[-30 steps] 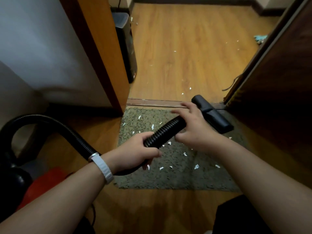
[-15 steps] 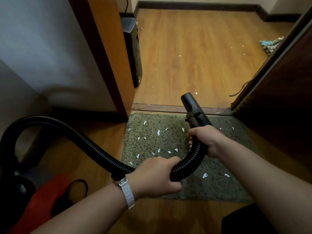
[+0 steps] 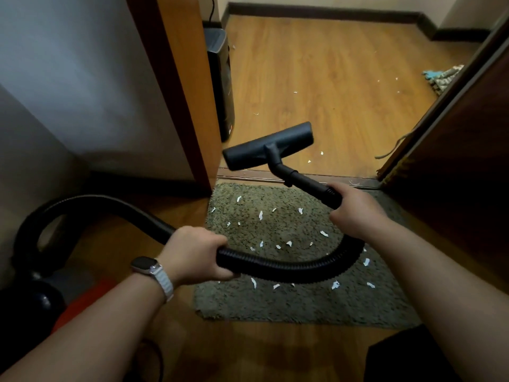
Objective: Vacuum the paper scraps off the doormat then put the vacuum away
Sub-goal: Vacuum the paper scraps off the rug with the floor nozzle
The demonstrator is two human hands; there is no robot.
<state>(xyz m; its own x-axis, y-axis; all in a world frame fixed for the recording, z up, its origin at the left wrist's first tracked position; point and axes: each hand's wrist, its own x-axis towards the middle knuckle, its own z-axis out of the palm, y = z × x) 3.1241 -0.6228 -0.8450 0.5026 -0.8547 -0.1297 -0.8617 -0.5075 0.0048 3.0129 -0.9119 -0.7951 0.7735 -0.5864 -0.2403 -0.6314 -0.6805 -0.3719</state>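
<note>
Left hand [image 3: 192, 255] had a closed grip on the black hose [image 3: 275, 267], watch [image 3: 146, 266] on that wrist. Doormat [image 3: 275, 304] sat mid-frame, paper scraps [image 3: 260, 215] scattered on it. Right hand [image 3: 355, 213] was wrapped around the wand end, floor nozzle [image 3: 268, 146] raised clear of the mat, near the door threshold.

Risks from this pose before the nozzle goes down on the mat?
1. The hose sags in a loop low over the paper scraps; it looks likely to drag and scatter them.
2. The floor nozzle sits beyond the doormat, near the door frame; it may knock it.
</note>
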